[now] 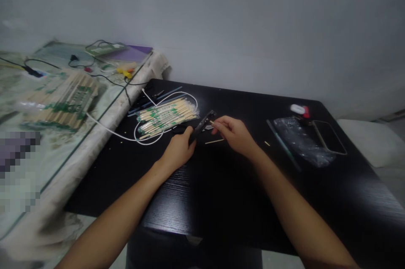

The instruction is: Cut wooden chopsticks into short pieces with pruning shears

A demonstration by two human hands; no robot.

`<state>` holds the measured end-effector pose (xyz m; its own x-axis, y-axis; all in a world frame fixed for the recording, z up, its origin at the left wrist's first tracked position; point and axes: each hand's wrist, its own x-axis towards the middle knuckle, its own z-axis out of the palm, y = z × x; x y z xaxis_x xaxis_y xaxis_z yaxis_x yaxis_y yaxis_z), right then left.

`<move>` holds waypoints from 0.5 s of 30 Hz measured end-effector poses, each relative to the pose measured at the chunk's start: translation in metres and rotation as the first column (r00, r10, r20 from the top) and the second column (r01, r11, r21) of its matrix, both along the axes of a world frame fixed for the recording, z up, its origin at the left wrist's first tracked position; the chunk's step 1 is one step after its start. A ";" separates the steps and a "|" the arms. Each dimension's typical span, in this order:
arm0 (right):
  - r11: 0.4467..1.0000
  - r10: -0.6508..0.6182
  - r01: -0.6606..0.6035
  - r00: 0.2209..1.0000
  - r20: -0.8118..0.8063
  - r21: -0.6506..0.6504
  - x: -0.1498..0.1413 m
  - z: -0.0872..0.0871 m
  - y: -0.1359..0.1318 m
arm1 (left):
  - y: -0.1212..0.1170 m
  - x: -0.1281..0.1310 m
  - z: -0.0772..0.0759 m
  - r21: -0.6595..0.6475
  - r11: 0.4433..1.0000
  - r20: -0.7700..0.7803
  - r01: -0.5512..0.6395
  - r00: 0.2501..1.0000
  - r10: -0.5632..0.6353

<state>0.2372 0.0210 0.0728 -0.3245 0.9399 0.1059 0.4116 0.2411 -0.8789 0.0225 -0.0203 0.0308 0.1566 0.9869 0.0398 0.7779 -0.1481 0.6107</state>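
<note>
My left hand is closed around a dark, elongated object, whose exact kind I cannot make out. At its far end my right hand pinches a short piece of pale wooden stick, close to or touching the dark object. Below the right fingertips a thin wooden stick lies on the black table. Left of my hands rest wrapped wooden chopsticks in clear, green-printed sleeves, with a white cable looped around them. Something pale and rounded behind the dark object is partly hidden.
On the right lie a clear plastic bag, a phone, a thin dark strip, a white-and-red item and a small wood scrap. More wrapped chopsticks lie on the glass-topped table at left. A wall stands behind.
</note>
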 end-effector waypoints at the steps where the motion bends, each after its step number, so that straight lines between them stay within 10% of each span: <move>1: 1.000 -0.003 0.003 1.000 0.011 0.004 0.001 0.000 0.000 | 0.000 0.000 0.000 0.002 1.000 0.019 -0.011 1.000 0.011; 15: 0.999 -0.029 0.027 0.997 -0.065 -0.029 -0.002 0.005 -0.002 | 0.004 0.002 -0.004 -0.174 0.984 0.302 0.035 0.953 0.020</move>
